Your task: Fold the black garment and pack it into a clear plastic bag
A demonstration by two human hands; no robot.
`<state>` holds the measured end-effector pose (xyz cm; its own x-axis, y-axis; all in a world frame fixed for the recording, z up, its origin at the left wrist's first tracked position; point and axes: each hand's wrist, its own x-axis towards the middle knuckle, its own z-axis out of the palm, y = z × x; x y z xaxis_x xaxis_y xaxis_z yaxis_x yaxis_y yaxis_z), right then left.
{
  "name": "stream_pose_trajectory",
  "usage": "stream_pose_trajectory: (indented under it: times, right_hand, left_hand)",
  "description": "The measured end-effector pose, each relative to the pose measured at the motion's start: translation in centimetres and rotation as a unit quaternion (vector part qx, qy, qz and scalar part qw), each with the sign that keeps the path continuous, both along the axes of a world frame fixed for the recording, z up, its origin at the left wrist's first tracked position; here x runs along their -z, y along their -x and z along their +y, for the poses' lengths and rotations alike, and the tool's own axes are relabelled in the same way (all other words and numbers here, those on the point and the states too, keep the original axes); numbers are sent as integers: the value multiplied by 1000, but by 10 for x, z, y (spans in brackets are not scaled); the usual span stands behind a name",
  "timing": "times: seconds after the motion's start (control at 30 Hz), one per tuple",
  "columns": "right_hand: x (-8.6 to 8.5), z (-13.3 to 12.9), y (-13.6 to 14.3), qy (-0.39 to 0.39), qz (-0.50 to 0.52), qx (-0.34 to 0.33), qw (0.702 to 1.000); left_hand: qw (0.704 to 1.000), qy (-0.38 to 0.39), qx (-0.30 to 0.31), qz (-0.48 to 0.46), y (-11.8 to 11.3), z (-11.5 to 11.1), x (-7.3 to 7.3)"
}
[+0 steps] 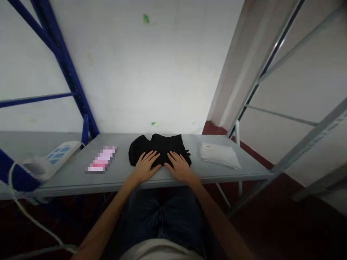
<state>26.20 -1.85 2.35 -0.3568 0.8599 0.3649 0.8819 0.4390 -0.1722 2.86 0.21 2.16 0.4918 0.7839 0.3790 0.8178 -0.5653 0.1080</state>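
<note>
A black piece of cloth (pixel 165 142), perhaps a folded garment, lies on the grey shelf top in front of me. My left hand (pixel 146 167) rests flat on its near left part, fingers spread. On the near right part lies my right hand (pixel 179 166), also flat with the fingers apart. The two thumbs point toward each other and almost meet at the cloth's near edge. Both palms hide some of the cloth. Neither hand grips anything.
Right of the cloth lies a white plastic-wrapped packet (pixel 219 155). To the left is a pixelated pink flat item (pixel 103 159), and farther left a white power strip (pixel 61 155) with a cable. Blue uprights (pixel 67 68) and grey posts (pixel 260 79) frame the grey shelf (pixel 121 180).
</note>
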Motion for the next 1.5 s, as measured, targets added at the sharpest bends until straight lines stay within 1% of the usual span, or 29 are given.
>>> stream_pose_trajectory:
  times: [0.1,0.2,0.37,0.67,0.93,1.27,1.5]
  right_hand:
    - [10,0,-2,15,3,-3,1000]
    - [15,0,-4,11,5,-5,1000]
    - [14,0,-4,9,4,-8,1000]
    - [18,3,-5,6,8,-14,1000]
    - [16,2,-3,8,10,-8,1000]
    - [14,-1,-3,6,10,-10,1000]
    - [15,0,-3,8,10,-10,1000]
  left_hand:
    - [1000,-3,5,-5,0,0,0]
    - [1000,-2,10,-8,1,-1,1]
    - [1000,-5,14,-4,2,-2,1]
    - [999,-37,19,-16,3,4,10]
    - [999,-41,14,-18,2,2,8]
    - [999,-42,16,-17,2,3,9]
    - [999,-40,11,-26,2,3,9]
